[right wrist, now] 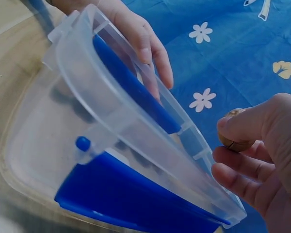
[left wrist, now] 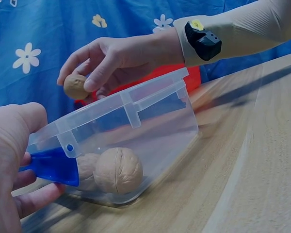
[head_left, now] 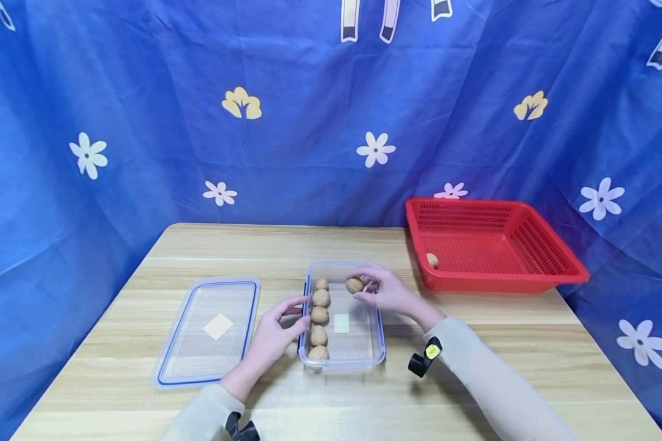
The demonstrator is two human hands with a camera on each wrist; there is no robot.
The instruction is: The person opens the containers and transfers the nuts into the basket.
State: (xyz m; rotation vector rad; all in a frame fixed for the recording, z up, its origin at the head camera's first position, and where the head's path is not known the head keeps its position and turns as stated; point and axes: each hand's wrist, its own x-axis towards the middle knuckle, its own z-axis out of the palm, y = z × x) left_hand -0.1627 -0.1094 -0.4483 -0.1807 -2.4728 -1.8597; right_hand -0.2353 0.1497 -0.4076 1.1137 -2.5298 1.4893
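Walnut [head_left: 354, 285] in right hand [head_left: 387, 291]

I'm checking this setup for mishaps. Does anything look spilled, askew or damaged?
Nothing stands out: five walnuts sit in a row inside the container, the lid lies flat beside it, and the red basket stands upright with a walnut visible inside. The right hand holds another walnut.
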